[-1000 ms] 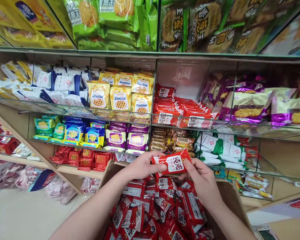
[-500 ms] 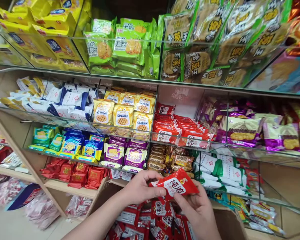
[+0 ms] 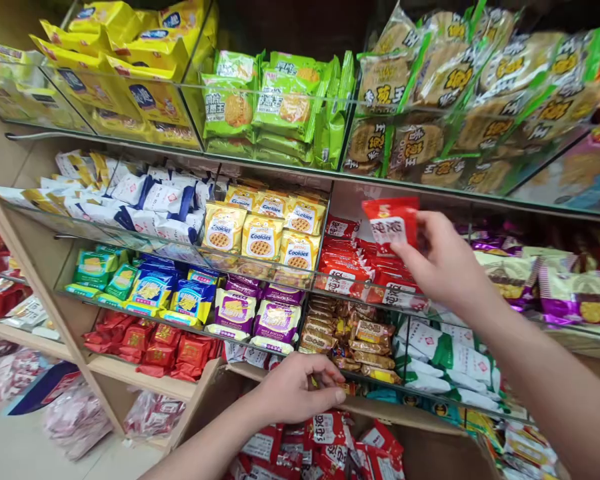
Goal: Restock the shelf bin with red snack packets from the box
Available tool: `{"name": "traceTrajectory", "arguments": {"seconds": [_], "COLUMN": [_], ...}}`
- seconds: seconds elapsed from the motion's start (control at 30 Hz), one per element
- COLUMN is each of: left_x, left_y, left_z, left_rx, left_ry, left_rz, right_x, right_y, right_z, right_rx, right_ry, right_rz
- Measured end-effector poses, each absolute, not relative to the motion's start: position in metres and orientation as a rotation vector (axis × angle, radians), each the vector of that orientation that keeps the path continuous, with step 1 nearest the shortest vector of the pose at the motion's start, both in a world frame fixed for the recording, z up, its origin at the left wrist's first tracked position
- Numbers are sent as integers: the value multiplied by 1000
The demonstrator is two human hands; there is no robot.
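Red packs (image 3: 347, 273) lie shelved in rows, one pack (image 3: 393, 223) pinched in the right hand (image 3: 443, 257), loose packs (image 3: 327, 430) left in the box (image 3: 433, 447) (left hand (image 3: 300, 387) over it, half-curled, empty).

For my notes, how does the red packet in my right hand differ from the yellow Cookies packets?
The red packet has Chinese characters on white; the yellow Cookies packets show a cookie picture. The red packet is held in your right hand; the yellow Cookies packets sit in rows. Both are printed packets.
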State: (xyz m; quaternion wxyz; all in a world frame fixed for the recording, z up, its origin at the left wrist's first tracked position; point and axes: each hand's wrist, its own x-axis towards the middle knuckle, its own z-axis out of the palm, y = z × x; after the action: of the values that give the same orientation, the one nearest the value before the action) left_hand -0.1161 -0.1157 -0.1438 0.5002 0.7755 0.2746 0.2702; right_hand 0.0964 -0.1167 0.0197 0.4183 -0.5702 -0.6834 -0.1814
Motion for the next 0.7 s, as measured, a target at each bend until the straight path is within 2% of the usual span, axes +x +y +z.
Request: {"name": "traceTrajectory", "arguments": {"seconds": [0.13, 0.3, 0.7], "left_x": [-116, -119, -119], "left_y": [-116, -118, -116], "left_z": [-145, -143, -142], "left_rx": [1926, 2039, 2125], "left_ry": [671, 724, 723], "left_rz": [655, 661, 635], "right_x": [103, 99, 110], "right_y": [-47, 15, 39], "right_z": [53, 61, 43], "right_rx": [-1751, -1878, -1962], "right_ry": [-1946, -2194, -2011], "right_rz": [-555, -417, -452]}}
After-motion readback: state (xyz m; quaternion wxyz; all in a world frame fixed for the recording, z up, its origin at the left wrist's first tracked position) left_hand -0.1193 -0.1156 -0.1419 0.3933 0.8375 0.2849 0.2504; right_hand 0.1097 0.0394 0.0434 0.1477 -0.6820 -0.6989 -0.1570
